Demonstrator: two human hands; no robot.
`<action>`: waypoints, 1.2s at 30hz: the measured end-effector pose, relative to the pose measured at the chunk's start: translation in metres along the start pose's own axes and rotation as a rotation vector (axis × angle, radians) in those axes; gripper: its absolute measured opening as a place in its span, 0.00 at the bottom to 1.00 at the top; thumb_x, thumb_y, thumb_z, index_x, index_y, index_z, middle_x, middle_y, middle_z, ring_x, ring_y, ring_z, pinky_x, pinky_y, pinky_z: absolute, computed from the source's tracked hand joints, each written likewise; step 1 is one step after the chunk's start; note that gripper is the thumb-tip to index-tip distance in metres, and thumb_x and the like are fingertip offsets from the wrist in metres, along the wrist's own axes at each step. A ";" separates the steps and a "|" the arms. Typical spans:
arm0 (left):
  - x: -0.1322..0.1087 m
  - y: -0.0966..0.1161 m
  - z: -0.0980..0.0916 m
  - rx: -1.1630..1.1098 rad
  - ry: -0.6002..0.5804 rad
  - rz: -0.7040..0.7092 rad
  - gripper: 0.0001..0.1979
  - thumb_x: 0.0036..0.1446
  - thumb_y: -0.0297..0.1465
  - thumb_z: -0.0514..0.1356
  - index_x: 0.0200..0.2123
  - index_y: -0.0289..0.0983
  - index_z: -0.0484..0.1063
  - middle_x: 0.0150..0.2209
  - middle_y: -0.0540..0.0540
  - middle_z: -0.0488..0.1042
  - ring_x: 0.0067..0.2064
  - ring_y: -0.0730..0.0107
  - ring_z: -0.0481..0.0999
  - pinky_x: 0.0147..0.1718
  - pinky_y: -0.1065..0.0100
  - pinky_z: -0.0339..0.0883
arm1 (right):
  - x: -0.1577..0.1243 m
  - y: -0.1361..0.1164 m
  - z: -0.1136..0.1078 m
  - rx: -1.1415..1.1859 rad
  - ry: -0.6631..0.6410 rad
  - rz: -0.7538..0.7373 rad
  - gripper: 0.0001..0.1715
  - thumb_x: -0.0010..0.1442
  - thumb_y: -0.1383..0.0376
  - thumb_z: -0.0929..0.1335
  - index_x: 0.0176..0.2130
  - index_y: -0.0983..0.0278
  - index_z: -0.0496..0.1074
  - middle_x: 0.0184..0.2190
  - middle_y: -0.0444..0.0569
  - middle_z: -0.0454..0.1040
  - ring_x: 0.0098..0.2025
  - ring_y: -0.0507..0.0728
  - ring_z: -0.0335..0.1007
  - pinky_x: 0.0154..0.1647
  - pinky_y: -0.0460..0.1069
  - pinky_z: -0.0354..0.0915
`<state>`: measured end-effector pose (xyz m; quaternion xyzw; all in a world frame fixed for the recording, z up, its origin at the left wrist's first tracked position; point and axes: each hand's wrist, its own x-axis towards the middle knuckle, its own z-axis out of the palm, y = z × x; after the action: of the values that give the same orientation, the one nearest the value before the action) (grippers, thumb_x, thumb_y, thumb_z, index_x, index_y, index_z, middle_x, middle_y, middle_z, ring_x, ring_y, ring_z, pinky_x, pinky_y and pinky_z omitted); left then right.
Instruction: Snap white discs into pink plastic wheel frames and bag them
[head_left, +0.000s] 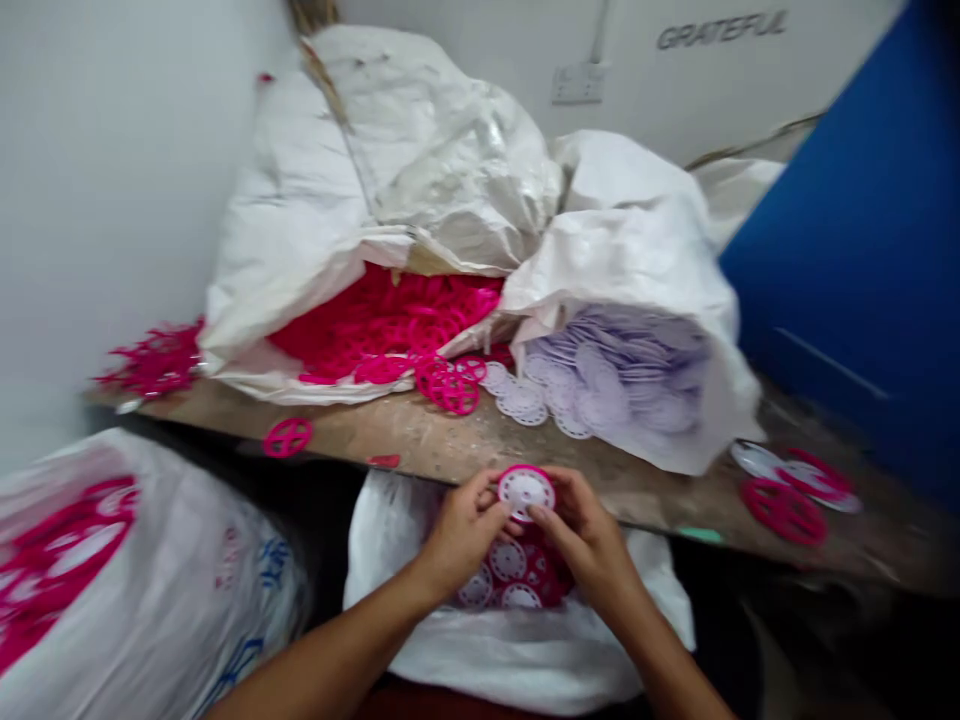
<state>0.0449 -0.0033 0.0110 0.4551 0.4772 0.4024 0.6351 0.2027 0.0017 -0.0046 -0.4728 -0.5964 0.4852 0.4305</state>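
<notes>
Between my two hands is a small plastic wheel point(526, 490), a white perforated disc set in a pink rim. My left hand point(469, 525) pinches its left edge. On the other side, my right hand point(589, 525) grips the right edge, thumb on the lower front. Just below, an open white sack point(517, 645) holds several pink-and-white wheels point(508, 561). Beyond my hands, pink spoked rings point(450, 385) spill from one sack onto the table, and pale lilac-white discs point(600, 390) spill from another beside it.
The worn table point(330, 440) bears two large white sacks point(292, 220). Loose pink and white wheel parts point(784, 510) lie at its right end. A filled sack point(172, 570) stands at lower left. A blue panel point(855, 260) rises at right. One pink ring point(287, 437) sits near the front edge.
</notes>
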 end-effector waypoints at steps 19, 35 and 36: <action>-0.018 -0.003 -0.263 1.390 0.545 0.446 0.19 0.55 0.44 0.47 0.40 0.44 0.71 0.43 0.48 0.77 0.50 0.53 0.73 0.53 0.49 0.62 | 0.023 -0.007 -0.068 -0.461 0.189 -0.085 0.15 0.60 0.59 0.63 0.42 0.64 0.74 0.36 0.51 0.76 0.34 0.56 0.72 0.33 0.49 0.68; 0.002 0.022 -0.239 1.345 0.587 0.268 0.28 0.50 0.52 0.48 0.44 0.39 0.70 0.42 0.40 0.74 0.43 0.48 0.73 0.44 0.52 0.65 | 0.109 -0.017 -0.098 -1.414 0.088 -0.105 0.29 0.51 0.72 0.69 0.53 0.58 0.68 0.53 0.56 0.63 0.35 0.56 0.71 0.31 0.47 0.62; -0.001 0.029 -0.228 1.238 0.593 0.232 0.27 0.48 0.52 0.50 0.41 0.39 0.71 0.40 0.42 0.74 0.42 0.48 0.73 0.43 0.53 0.65 | 0.110 -0.019 -0.100 -1.421 0.083 -0.110 0.27 0.51 0.71 0.69 0.51 0.59 0.69 0.53 0.56 0.63 0.34 0.56 0.71 0.30 0.47 0.62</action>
<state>-0.1794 0.0477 0.0090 0.6525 0.7204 0.2289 0.0542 0.2773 0.1255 0.0362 -0.6262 -0.7745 -0.0618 0.0644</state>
